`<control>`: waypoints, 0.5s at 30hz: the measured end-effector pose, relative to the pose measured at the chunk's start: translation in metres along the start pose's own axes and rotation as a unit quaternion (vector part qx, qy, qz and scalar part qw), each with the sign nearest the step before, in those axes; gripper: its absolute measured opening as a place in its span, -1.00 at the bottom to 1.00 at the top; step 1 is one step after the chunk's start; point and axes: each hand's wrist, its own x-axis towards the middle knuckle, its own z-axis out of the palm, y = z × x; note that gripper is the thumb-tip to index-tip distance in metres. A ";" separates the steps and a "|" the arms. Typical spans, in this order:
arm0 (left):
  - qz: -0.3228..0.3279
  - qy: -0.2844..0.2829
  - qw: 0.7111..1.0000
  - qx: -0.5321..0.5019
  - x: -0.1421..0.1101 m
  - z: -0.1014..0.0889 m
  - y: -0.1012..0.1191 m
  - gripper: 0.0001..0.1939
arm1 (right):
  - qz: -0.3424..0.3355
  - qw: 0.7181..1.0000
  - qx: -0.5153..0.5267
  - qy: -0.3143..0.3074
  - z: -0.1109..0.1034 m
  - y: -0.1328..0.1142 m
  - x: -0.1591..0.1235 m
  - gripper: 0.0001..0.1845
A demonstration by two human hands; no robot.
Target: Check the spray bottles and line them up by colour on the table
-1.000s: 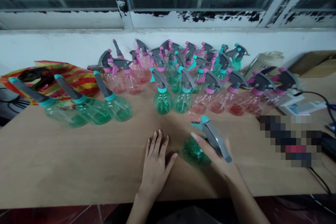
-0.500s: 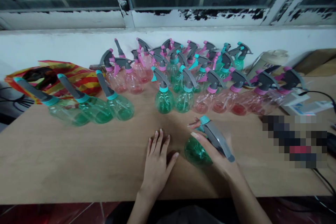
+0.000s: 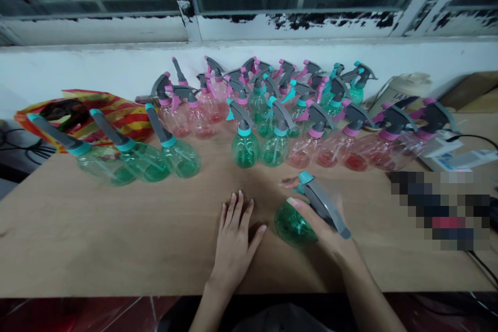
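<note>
My left hand (image 3: 234, 243) lies flat on the table (image 3: 116, 249), palm down with fingers spread, holding nothing. To its right, my right hand (image 3: 324, 231) is wrapped round the upper part of a green spray bottle (image 3: 293, 225) with a grey and teal trigger head. The bottle's base appears to be on the table; the hand hides its neck and part of the trigger. Just behind stand two green spray bottles (image 3: 245, 150) with teal collars. A row of pink spray bottles (image 3: 357, 155) continues to the right of them.
Three green spray bottles (image 3: 182, 158) stand at the left, beside a red and yellow striped bag (image 3: 128, 116). More pink and green bottles (image 3: 202, 120) crowd the back near the wall. A pale container (image 3: 404, 91), a white device (image 3: 447, 153) and cables are at the right.
The camera view has shifted slightly. Both hands and the bottles keep their places on the table.
</note>
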 end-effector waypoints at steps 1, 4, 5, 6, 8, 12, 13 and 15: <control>0.000 0.000 1.000 -0.001 0.000 0.000 0.000 -0.47 | 0.005 1.000 0.006 -0.010 -0.001 -0.001 0.000 -0.75; -0.001 0.002 1.000 -0.002 0.000 -0.001 0.001 -0.47 | 0.015 1.000 -0.001 -0.007 -0.004 0.000 -0.002 -0.65; -0.002 0.001 1.000 -0.001 0.001 -0.001 0.001 -0.47 | 0.013 1.000 -0.002 -0.001 -0.004 0.002 -0.003 -0.65; -0.003 0.001 1.000 0.000 0.001 -0.001 0.001 -0.47 | 0.010 1.000 -0.004 0.000 -0.005 0.004 -0.004 -0.65; -0.006 0.000 1.000 0.001 0.001 -0.001 0.001 -0.48 | 0.008 1.000 -0.002 -0.002 -0.006 0.008 -0.005 -0.66; -0.006 -0.007 1.000 0.003 0.002 -0.002 0.002 -0.47 | 0.020 1.000 0.006 0.002 -0.005 0.013 -0.007 -0.69; -0.006 -0.010 1.000 0.005 0.002 -0.002 0.002 -0.47 | 0.021 1.000 0.005 0.006 -0.005 0.013 -0.007 -0.71; -0.005 -0.012 1.000 0.007 0.002 -0.003 0.002 -0.46 | 0.016 1.000 0.003 0.012 -0.005 0.013 -0.007 -0.74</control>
